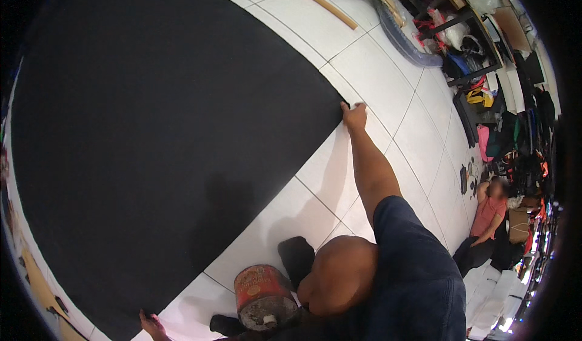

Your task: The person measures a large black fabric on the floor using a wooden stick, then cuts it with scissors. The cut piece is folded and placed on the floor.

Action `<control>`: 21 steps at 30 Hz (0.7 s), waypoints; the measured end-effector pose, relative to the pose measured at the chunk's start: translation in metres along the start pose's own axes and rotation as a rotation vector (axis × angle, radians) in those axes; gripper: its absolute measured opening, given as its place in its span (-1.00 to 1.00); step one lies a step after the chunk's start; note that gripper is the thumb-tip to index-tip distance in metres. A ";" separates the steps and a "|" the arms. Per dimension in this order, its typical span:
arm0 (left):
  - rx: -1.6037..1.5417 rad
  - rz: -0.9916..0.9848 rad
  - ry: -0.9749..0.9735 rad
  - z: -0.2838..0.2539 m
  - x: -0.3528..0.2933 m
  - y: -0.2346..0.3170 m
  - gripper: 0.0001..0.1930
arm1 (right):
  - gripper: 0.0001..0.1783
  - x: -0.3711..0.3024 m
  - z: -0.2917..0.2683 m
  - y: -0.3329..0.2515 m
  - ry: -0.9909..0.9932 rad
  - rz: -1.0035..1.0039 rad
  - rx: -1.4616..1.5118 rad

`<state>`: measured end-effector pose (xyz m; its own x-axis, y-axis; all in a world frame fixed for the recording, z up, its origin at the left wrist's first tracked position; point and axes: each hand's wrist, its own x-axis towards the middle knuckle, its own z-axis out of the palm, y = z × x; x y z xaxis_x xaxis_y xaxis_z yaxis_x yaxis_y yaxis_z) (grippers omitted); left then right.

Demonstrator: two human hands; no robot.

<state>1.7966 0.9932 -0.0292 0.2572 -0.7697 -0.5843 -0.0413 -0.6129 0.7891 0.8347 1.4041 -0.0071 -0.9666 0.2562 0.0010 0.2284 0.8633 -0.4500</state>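
Note:
A large sheet of black cloth (pixel 151 116) lies spread over the white tiled floor. At its right corner is my right hand (pixel 354 118), arm stretched out, with the thumb and fingers closed on the cloth. My left hand (pixel 154 327) is at the near left corner, its fingers at the cloth's edge; the lower frame border partly hides it. Both hands appear to grip the cloth, which lies flat between them. Close to my bent knee (pixel 345 271) stands a red can (pixel 257 283) with a grey top and a white cap.
Dark-covered feet (pixel 297 257) flank the can. A long wooden stick (pixel 321 4) and a clear plastic-wrapped roll (pixel 403 40) lie beyond the cloth. A black rack (pixel 485 50) with bags stands at the far right. A person in a pink shirt (pixel 490 213) sits at right near piled goods.

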 end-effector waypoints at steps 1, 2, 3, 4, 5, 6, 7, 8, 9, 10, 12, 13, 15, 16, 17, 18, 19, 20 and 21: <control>-0.006 0.073 -0.043 -0.004 0.000 -0.001 -0.67 | -0.47 -0.022 -0.004 -0.018 0.176 -0.108 -0.023; -0.004 0.015 -0.026 0.001 -0.003 -0.005 -0.66 | -0.47 -0.025 -0.019 -0.016 0.130 -0.300 -0.128; 0.001 -0.037 -0.003 0.002 -0.007 -0.005 -0.64 | -0.46 -0.029 -0.027 -0.015 0.072 -0.489 -0.228; -0.006 -0.085 0.020 0.002 -0.008 -0.008 -0.63 | -0.45 -0.027 -0.032 -0.017 0.016 -0.686 -0.320; 0.013 -0.056 -0.017 0.007 -0.004 -0.010 -0.61 | -0.47 -0.026 -0.033 -0.020 0.033 -0.737 -0.306; 0.040 -0.030 -0.044 0.010 -0.002 -0.012 -0.60 | -0.48 -0.025 -0.029 -0.014 0.037 -0.788 -0.295; 0.071 -0.001 -0.066 0.006 -0.006 -0.015 -0.58 | -0.49 -0.023 -0.022 -0.005 0.032 -0.837 -0.278; 0.543 0.490 -0.176 0.007 -0.008 -0.020 -0.55 | -0.48 -0.015 -0.024 0.005 0.005 -0.811 -0.250; 1.039 0.975 -0.265 0.004 -0.014 -0.016 -0.52 | -0.48 -0.015 -0.017 0.006 -0.025 -0.797 -0.294; 0.990 0.825 -0.187 0.000 -0.020 -0.012 -0.63 | -0.47 -0.015 -0.012 0.004 -0.099 -0.770 -0.261; 0.462 0.335 -0.001 0.017 -0.022 -0.005 -0.74 | -0.46 -0.007 -0.014 0.015 -0.089 -0.799 -0.206; -0.017 0.006 0.120 0.040 -0.025 0.000 -0.75 | -0.46 -0.005 -0.015 0.017 -0.099 -0.792 -0.219; -0.025 0.025 0.176 0.057 -0.031 -0.002 -0.75 | -0.45 -0.004 -0.018 0.012 -0.147 -0.788 -0.184; -0.027 0.034 0.207 0.055 -0.038 -0.002 -0.74 | -0.45 -0.006 -0.018 0.012 -0.160 -0.773 -0.200; 0.014 0.029 0.199 0.047 -0.037 -0.004 -0.74 | -0.45 -0.007 -0.016 0.007 -0.170 -0.765 -0.205; 0.053 0.024 0.193 0.040 -0.034 -0.004 -0.73 | -0.45 -0.008 -0.014 0.003 -0.182 -0.758 -0.212; 0.090 0.017 0.189 0.030 -0.031 -0.006 -0.72 | -0.44 -0.008 -0.010 0.000 -0.190 -0.776 -0.208; 0.119 0.065 0.061 0.017 -0.031 -0.009 -0.72 | -0.43 -0.007 -0.007 -0.003 -0.201 -0.798 -0.203; 0.074 0.058 0.129 0.015 -0.033 -0.016 -0.70 | -0.43 -0.007 -0.002 -0.006 -0.220 -0.828 -0.199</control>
<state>1.7747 1.0258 -0.0258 0.3743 -0.7774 -0.5055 -0.1295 -0.5836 0.8016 0.8403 1.3986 -0.0025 -0.8265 -0.5576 0.0768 -0.5597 0.7999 -0.2164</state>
